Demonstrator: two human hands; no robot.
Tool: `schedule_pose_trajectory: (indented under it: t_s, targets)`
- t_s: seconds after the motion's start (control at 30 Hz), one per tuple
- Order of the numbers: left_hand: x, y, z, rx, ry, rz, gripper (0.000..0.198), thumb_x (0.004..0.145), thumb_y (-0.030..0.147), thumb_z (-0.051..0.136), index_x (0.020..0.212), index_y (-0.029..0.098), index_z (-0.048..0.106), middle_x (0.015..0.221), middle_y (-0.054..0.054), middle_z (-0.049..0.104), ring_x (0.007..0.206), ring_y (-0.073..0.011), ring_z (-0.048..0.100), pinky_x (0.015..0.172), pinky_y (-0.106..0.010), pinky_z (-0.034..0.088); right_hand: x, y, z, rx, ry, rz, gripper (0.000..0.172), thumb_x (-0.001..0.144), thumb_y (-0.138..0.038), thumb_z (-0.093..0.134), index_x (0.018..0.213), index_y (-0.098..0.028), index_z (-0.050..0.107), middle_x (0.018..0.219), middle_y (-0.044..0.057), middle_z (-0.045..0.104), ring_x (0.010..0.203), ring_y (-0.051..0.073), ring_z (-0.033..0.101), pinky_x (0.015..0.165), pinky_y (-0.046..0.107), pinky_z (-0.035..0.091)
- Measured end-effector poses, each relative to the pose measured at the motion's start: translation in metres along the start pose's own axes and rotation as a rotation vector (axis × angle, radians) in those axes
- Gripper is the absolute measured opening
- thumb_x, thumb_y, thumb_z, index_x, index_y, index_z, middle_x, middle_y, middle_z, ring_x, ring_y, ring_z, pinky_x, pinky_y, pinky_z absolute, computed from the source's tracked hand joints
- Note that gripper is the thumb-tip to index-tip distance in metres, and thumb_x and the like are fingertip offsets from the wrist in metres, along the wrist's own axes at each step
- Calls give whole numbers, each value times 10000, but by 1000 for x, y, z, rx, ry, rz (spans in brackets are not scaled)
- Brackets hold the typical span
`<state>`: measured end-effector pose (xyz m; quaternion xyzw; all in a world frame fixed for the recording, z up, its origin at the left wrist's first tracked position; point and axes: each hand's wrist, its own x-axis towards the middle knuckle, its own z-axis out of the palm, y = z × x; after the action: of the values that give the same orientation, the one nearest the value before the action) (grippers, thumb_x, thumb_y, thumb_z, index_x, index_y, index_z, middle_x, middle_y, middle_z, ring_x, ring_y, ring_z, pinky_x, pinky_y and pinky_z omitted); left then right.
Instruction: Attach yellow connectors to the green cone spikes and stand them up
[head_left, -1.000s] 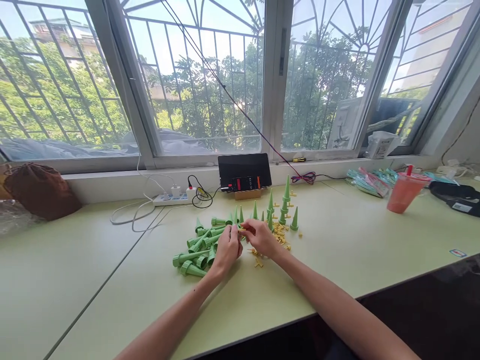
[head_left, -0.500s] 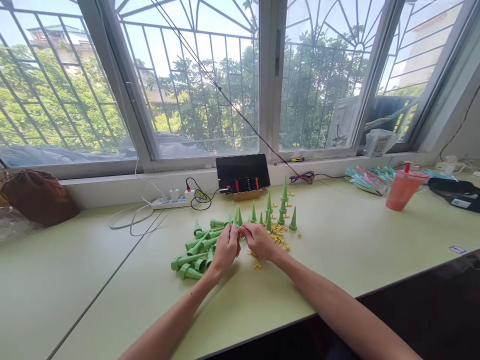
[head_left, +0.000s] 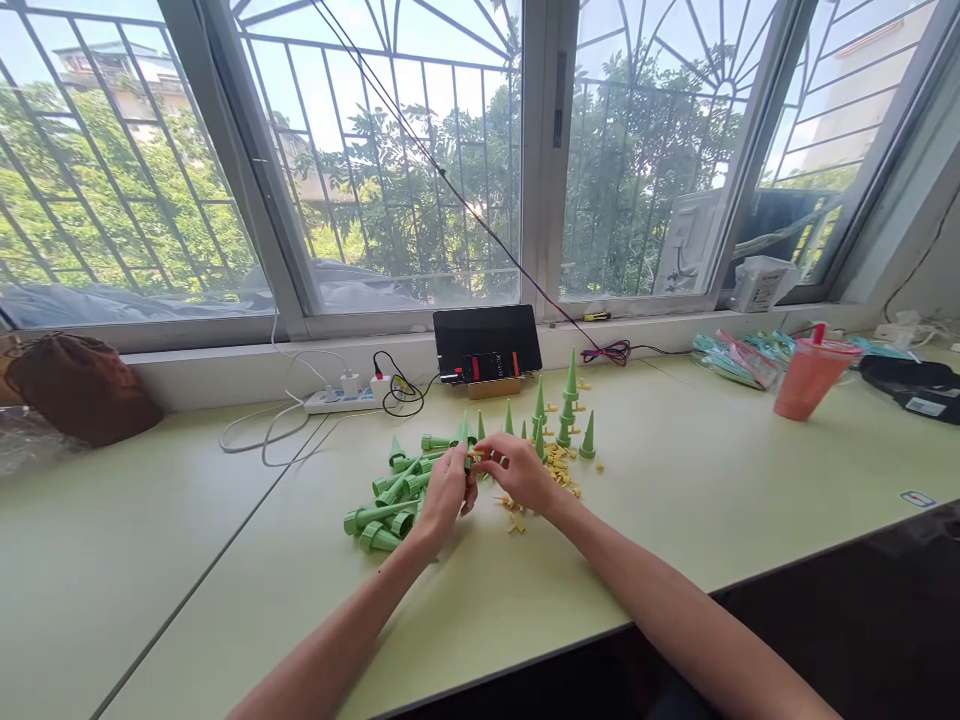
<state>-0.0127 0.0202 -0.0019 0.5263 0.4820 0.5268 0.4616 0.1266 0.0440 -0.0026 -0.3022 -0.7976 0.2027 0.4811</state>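
My left hand (head_left: pixel 445 493) is closed around a green plastic cone spike (head_left: pixel 463 437) whose tip points up, held just above the pale green table (head_left: pixel 675 500). My right hand (head_left: pixel 520 473) meets it from the right, fingers pinched on a small yellow piece (head_left: pixel 484 456) at the spike's side. A heap of green spikes (head_left: pixel 390 490) lies flat to the left of my hands. Several spikes stand upright (head_left: pixel 570 400) behind and to the right. Loose yellow pieces (head_left: pixel 561 468) are scattered beside my right hand.
A dark phone on a wooden stand (head_left: pixel 487 350) leans at the window sill. A power strip with cables (head_left: pixel 341 398) lies left of it. A brown bag (head_left: pixel 79 385) sits far left. A pink drink cup (head_left: pixel 810 375) and packets (head_left: pixel 731 358) stand at the right.
Both hands lifted slightly and drew closer together; the green spike in my left hand now stands more upright with the right fingers pressed to it.
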Motion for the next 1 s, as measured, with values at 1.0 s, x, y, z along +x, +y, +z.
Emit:
schedule_pose_trajectory:
  t_s: [1.0]
  targets:
    - [-9, -2, 10, 85, -48, 105, 339, 893, 497, 383, 726, 202, 375, 550, 64, 447, 315, -63, 405, 309, -188, 280, -3, 1, 1, -110, 101, -30, 358, 945, -280, 433, 602, -184, 410, 571, -20, 452, 535, 103, 379, 544, 234, 295]
